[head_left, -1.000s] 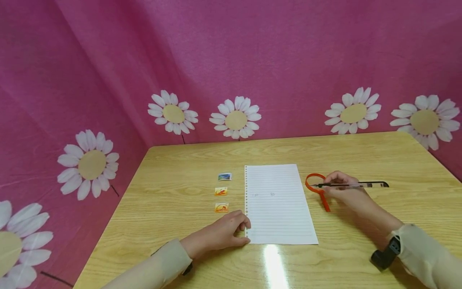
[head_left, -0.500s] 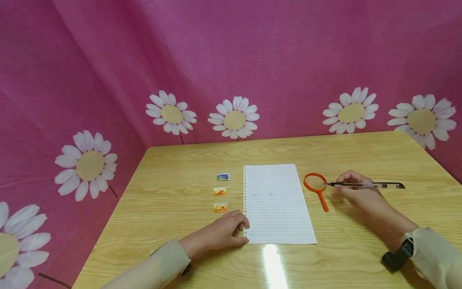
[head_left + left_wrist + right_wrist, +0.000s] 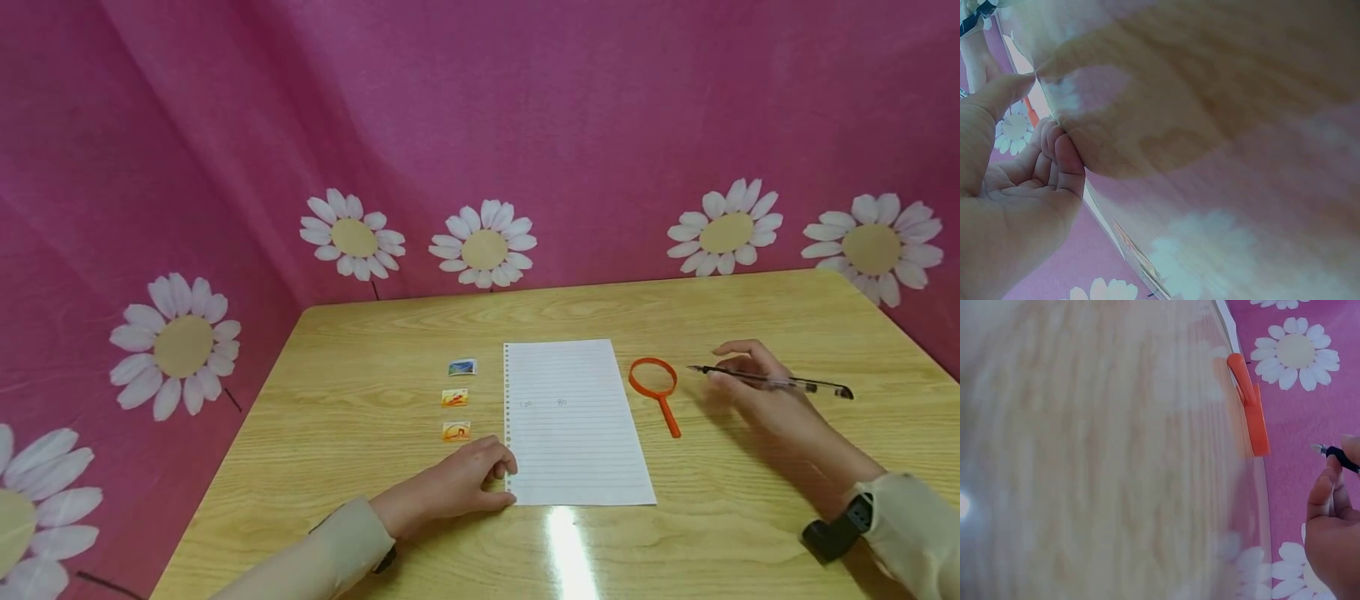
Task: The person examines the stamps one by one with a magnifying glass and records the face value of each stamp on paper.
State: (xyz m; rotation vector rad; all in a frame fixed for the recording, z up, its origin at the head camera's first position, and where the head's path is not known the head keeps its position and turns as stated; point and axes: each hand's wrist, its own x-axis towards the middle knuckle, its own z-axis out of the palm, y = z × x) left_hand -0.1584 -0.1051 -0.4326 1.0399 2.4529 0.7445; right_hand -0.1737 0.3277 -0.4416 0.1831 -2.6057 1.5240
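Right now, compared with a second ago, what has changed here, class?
The right hand, holding the pen, has moved right, away from the magnifying glass; the pen's tip no longer overlaps it in the head view, and the pen now slants. The left hand stays at the left edge of the paper; paper, magnifying glass and the three small pictured slips lie as before.

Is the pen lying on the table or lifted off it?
Lifted off. The right hand holds the pen, and the right wrist view shows its tip against the curtain, apart from the table.
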